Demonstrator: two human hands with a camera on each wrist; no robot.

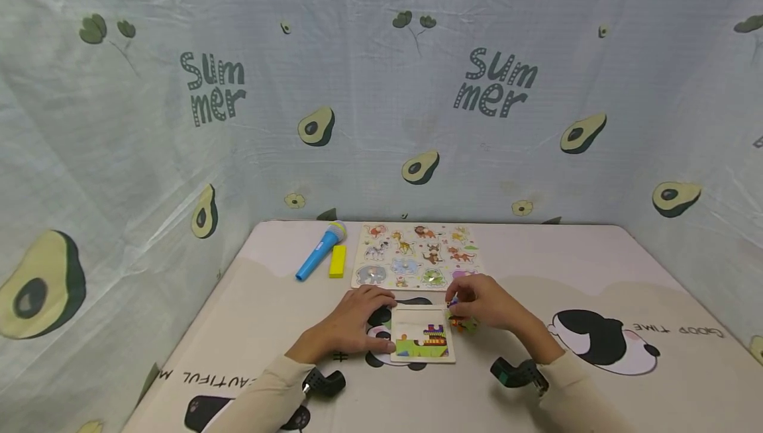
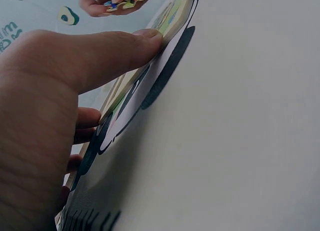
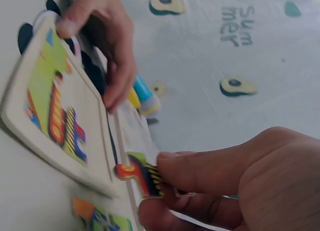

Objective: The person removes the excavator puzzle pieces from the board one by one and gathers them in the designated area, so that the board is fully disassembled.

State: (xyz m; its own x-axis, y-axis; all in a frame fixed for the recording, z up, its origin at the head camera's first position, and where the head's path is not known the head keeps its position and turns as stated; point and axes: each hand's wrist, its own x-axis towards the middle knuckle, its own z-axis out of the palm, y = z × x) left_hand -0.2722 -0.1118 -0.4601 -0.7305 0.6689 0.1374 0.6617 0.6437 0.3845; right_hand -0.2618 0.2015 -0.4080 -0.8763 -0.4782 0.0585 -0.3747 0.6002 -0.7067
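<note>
A small pale puzzle tray (image 1: 417, 316) lies on the table, its lower part filled with joined picture pieces. My left hand (image 1: 357, 322) holds its left side, thumb at the near corner and fingers at the far one. Beside the tray's right edge, my right hand (image 1: 491, 302) pinches a jigsaw piece (image 3: 142, 175) between thumb and fingers; it is red and green with black-and-yellow stripes. Under that hand lie more loose puzzle pieces (image 3: 106, 220), partly hidden in the head view. The tray's inset pieces (image 3: 56, 108) show green ground and a striped red vehicle part.
Behind the tray is a larger animal puzzle board (image 1: 417, 255). A blue toy microphone (image 1: 318, 252) and a yellow block (image 1: 337, 261) lie to its left. Printed cloth covers the table (image 1: 596, 274), and a patterned curtain (image 1: 369, 75) closes off the back and sides.
</note>
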